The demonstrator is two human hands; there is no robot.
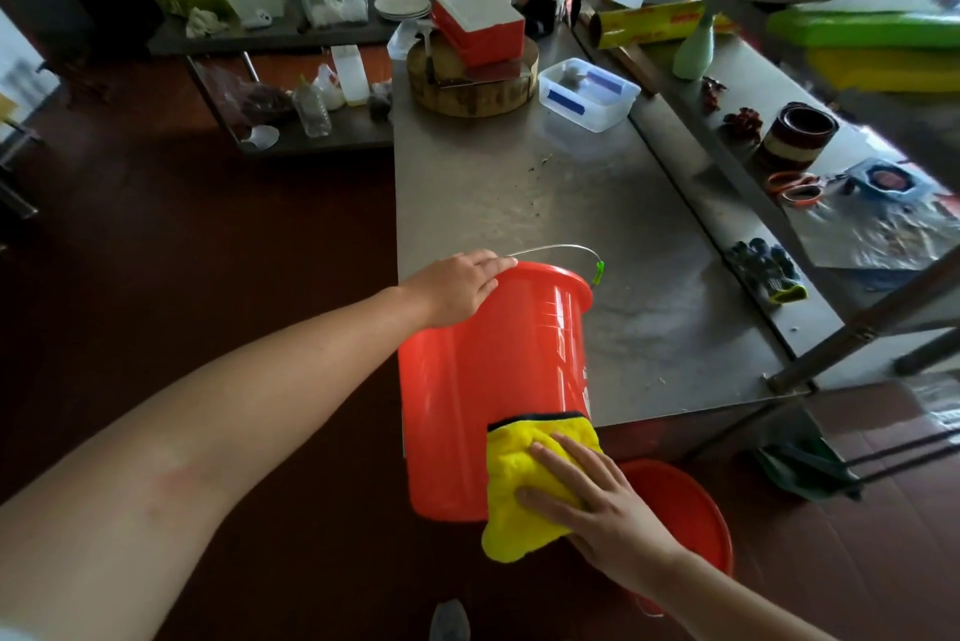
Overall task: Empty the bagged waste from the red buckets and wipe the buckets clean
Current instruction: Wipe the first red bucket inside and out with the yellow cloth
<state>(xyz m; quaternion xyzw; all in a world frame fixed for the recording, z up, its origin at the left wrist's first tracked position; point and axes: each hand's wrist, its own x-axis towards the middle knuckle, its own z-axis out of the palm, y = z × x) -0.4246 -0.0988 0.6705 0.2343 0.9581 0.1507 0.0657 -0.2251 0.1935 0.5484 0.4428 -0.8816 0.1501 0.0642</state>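
- The red bucket point(467, 406) lies tilted on the near edge of the steel table point(519, 188). Its mouth points away from the person and its base hangs out past the table edge.
- The left hand point(460, 289) holds the red bucket at the rim, with the fingers curled over the lip and the thumb against the outer wall.
- The bucket's wire handle point(556, 249) arcs up just beyond that rim.
- The right hand point(587, 500) lies flat on a yellow cloth point(514, 479), its fingers point(556, 463) straight and spread, pressing the cloth against the red bucket's side close to the base.
- Part of the cloth hangs loose below the red bucket's base.
- A second red bucket point(685, 510) stands on the floor just beside the red bucket's base, partly hidden under the right forearm.
- Well beyond the red bucket's mouth, on the table, sit a clear plastic box point(587, 94) and a round wooden chopping block point(467, 94).
- A pair of dark gloves point(769, 271) lies to the right of the red bucket's rim.
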